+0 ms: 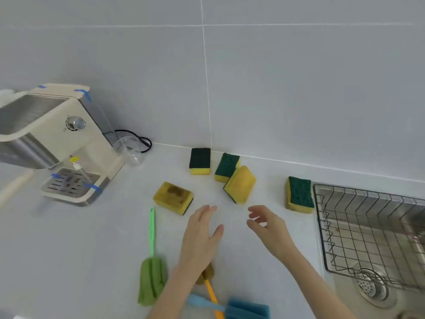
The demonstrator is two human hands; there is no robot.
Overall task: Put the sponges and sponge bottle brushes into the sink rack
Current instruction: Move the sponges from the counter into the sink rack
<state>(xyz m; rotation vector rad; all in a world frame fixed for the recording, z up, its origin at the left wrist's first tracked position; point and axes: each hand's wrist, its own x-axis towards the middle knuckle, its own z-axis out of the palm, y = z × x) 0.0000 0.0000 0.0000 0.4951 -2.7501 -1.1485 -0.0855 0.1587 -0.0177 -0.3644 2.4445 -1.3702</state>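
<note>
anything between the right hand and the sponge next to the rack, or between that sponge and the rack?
Nothing visible. The right hand, open and empty, has bare counter between it and the sponge. That sponge sits just left of the wire rack, nothing between them.

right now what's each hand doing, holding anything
Left hand: open, fingers together, holding nothing, above the counter.
Right hand: open, fingers loosely curled, holding nothing.

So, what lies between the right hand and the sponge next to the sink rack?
Nothing: in the head view, only bare countertop separates the right hand from the green-topped sponge beside the sink rack.
</note>
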